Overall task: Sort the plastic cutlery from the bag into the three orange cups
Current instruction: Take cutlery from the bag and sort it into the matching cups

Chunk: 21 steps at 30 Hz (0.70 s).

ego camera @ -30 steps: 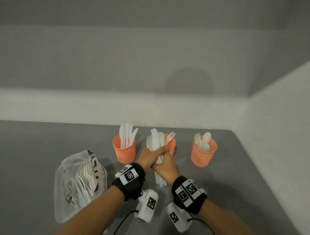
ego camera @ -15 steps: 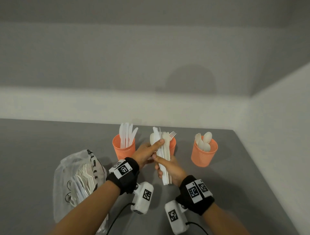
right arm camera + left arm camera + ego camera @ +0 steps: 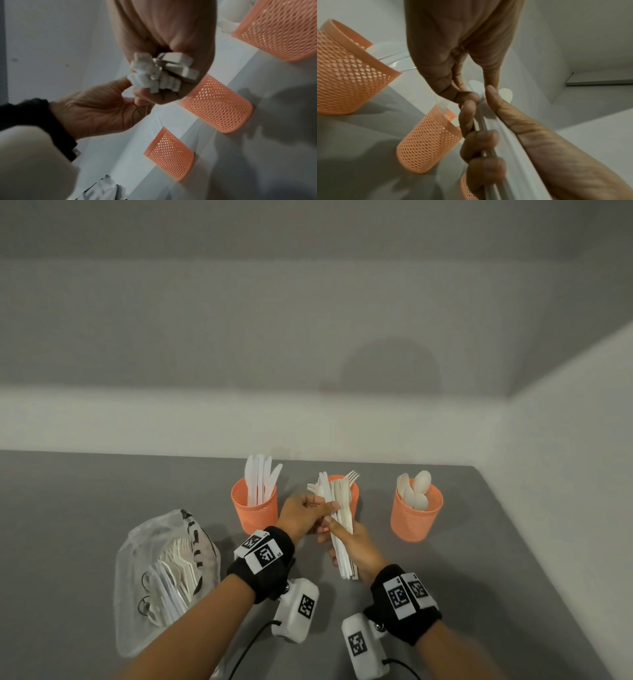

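My right hand (image 3: pixel 356 549) grips a bundle of white plastic cutlery (image 3: pixel 339 508) by its handles, just in front of the middle orange cup (image 3: pixel 354 498), which holds forks. My left hand (image 3: pixel 305 515) pinches one piece near the top of the bundle between thumb and forefinger; I cannot tell which kind it is. In the left wrist view the left fingertips (image 3: pixel 467 94) close on a thin white piece above the right hand (image 3: pixel 484 143). The handle ends (image 3: pixel 163 71) stick out of the right fist. The left cup (image 3: pixel 255 508) holds knives, the right cup (image 3: pixel 416 518) spoons.
A clear plastic bag (image 3: pixel 164 577) with more white cutlery lies at the left on the grey table (image 3: pixel 68 525). A pale wall runs along the table's far edge and its right side. The three cups stand in a row near the back.
The left hand went from wrapping round the bundle to pinching one piece near its top. The right hand slid lower on the handles, and the bundle fanned out a little.
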Each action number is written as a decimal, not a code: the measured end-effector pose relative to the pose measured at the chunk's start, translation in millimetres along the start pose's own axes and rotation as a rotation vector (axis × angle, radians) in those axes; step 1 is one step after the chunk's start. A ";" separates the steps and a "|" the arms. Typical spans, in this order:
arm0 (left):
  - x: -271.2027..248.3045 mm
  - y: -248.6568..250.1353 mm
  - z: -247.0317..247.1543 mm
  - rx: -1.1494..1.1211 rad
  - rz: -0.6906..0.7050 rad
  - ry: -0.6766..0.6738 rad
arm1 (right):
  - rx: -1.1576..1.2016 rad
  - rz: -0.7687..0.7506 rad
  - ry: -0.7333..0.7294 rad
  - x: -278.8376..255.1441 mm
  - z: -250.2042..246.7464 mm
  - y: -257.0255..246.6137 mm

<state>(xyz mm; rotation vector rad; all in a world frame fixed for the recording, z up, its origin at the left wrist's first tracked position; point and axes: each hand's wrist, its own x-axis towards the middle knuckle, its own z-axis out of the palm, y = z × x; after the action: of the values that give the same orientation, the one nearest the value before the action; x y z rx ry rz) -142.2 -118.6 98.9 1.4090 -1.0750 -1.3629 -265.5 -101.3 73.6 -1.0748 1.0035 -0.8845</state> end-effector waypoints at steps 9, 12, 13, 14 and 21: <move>3.7 -2.7 1.3 -0.066 -0.024 -0.021 | 0.117 0.033 -0.053 1.4 -5.2 -1.8; 7.3 -8.0 3.2 -0.030 -0.014 0.019 | 0.125 0.030 -0.009 5.1 -4.0 3.9; 7.7 -9.2 4.3 -0.015 -0.009 0.027 | 0.116 0.015 0.006 6.7 -3.5 6.0; 8.3 -10.0 5.0 -0.012 -0.004 0.034 | 0.107 0.006 0.016 7.7 -2.8 6.3; 6.6 -10.1 6.1 0.013 0.073 0.051 | 0.082 -0.030 -0.050 13.4 -3.8 2.8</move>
<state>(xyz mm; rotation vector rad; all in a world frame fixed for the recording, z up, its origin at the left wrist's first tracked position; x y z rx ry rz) -148.0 -122.7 87.5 1.3932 -1.0925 -1.2636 -264.8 -114.0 67.5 -1.0397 0.9039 -0.9111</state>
